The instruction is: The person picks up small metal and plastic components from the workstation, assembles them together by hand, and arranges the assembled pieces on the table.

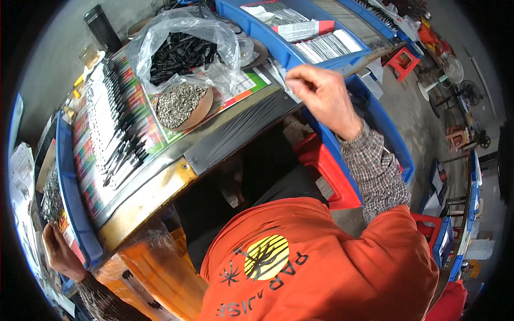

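Observation:
My right hand (324, 99) is raised over the table's right end, thumb and fingertips pressed together; anything between them is too small to make out. Thin pale strips (277, 74) lie on the table just left of its fingertips. My left hand (63, 255) is low at the far left, beside the outer wall of a blue tray (75, 198). Its fingers point up, loosely apart, near a heap of shiny small parts (52, 200). In front of me, small metal parts (179, 104) fill a round brown dish (202, 109). Behind it, a clear plastic bag (142, 51) holds black plastic pieces (179, 56).
A row of black-and-silver pen-like pieces (115, 128) covers the table's left side. A blue tray (284, 48) with stacked slim pieces stands at the back, another blue tray (399, 152) at my right. A red stool (334, 179) is under the right side; a black cylinder (101, 28) stands back left.

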